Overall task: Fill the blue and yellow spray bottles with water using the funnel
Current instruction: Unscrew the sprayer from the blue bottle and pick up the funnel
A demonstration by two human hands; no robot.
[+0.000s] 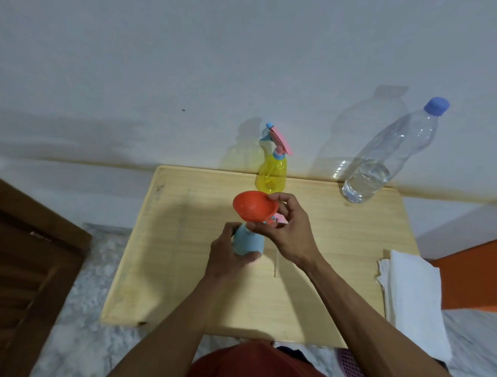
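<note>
Left hand fingers around blue spray bottle; right hand fingers pinching orange funnel.

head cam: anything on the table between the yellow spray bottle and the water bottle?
Nothing. In the head view only bare wooden table lies between the yellow spray bottle and the water bottle; both stand at its far edge.

Blue spray bottle: neck and mouth hidden behind orange funnel, left side covered by left hand. Funnel spout hidden by right hand. Pink spray head just right of funnel, mostly covered by that hand. Pink mesh item below table, cut off by forearm, can't identify.
</note>
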